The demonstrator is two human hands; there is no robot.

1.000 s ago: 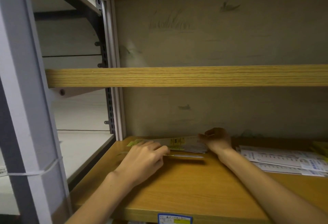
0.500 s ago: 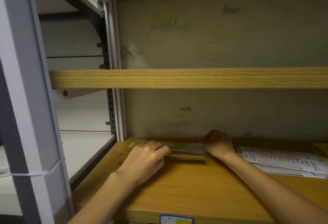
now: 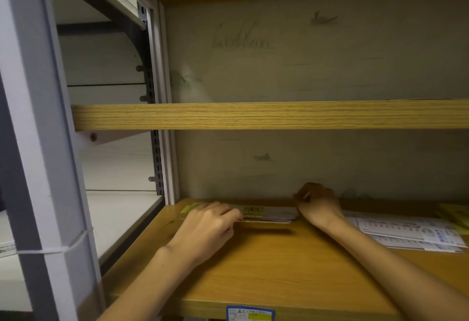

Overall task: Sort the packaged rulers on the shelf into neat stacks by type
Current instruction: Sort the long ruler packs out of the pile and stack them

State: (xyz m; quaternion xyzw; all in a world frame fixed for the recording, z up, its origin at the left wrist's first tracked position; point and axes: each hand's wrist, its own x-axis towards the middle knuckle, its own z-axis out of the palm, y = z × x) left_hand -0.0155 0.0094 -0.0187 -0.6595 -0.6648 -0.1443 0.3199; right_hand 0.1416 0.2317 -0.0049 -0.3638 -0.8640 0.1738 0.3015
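A flat stack of packaged rulers [image 3: 266, 213] with a yellow label lies along the back of the wooden shelf [image 3: 266, 270]. My left hand [image 3: 205, 229] rests on the stack's left part, its fingers curled over the front edge. At the stack's right end, my right hand [image 3: 317, 205] grips it with curled fingers. A second stack of white packaged rulers [image 3: 406, 234] lies to the right, apart from both hands. The ruler ends under my hands are hidden.
A wooden shelf board [image 3: 279, 115] hangs just above the hands. A grey metal upright [image 3: 38, 143] and a white shelf [image 3: 119, 216] stand at the left. Yellow-green packets [image 3: 454, 214] lie at the far right. A price label [image 3: 250, 313] sits on the shelf's front edge.
The raised right end of the ruler stack has come down flat onto the shelf. Both hands stay at its ends, hardly moved.
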